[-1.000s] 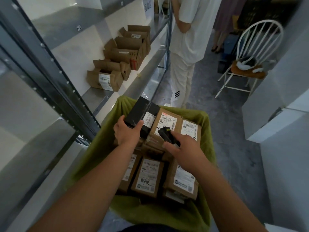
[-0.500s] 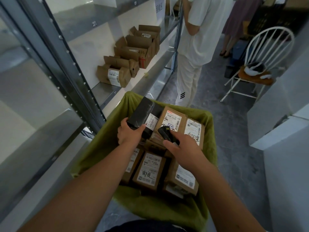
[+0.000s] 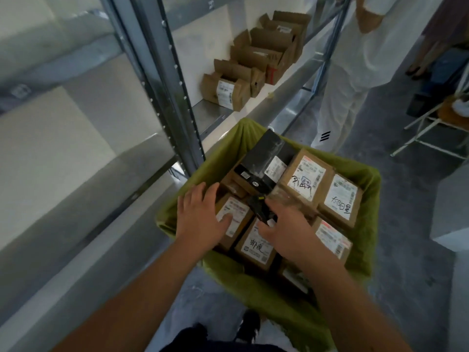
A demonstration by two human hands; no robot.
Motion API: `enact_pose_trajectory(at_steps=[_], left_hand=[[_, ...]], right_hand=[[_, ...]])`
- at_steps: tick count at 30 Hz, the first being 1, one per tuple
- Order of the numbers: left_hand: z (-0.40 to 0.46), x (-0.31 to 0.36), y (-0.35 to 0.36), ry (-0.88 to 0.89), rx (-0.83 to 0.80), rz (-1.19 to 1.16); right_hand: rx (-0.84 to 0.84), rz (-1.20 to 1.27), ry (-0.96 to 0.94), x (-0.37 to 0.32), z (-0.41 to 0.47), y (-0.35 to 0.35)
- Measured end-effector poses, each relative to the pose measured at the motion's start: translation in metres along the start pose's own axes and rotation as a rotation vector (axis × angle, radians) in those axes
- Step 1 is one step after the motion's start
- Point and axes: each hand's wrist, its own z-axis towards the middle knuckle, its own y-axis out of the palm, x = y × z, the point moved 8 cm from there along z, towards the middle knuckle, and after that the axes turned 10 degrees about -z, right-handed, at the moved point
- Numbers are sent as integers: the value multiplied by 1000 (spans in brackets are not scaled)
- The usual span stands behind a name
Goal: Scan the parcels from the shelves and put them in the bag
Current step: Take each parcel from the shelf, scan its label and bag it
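A green bag (image 3: 360, 179) stands on the floor, filled with several labelled cardboard parcels. A black parcel (image 3: 264, 161) lies on top at the bag's far left, with no hand on it. My left hand (image 3: 200, 214) is open, fingers spread, over a brown parcel (image 3: 233, 219) at the bag's left side. My right hand (image 3: 286, 229) grips a black handheld scanner (image 3: 258, 207) above the middle parcels. More brown parcels (image 3: 228, 91) sit on the metal shelf (image 3: 210, 113) to the left.
Grey shelf uprights (image 3: 162, 72) rise close on the left. A person in white clothes (image 3: 355, 72) stands just beyond the bag. A white chair (image 3: 431, 128) is at the far right, and a pale block (image 3: 454, 212) borders the aisle on the right.
My left hand has let go of the black parcel, which now lies in the bag, and has drawn back over a brown parcel. The view has tilted down toward the bag.
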Motion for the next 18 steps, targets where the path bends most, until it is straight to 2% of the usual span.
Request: enact_pose_trajectory(at_steps=[9,13,18], left_hand=[[-91,-74,-59,-105,127,22],[-139,-117,-80,-241,167,27],[-236,-176,-115,-434,298,-5]], right_hand=[[-138,-152,-205,-95,6,65],[-149,-244,-345,-147,-8,94],[-187,-315,-562,-223,-64,142]])
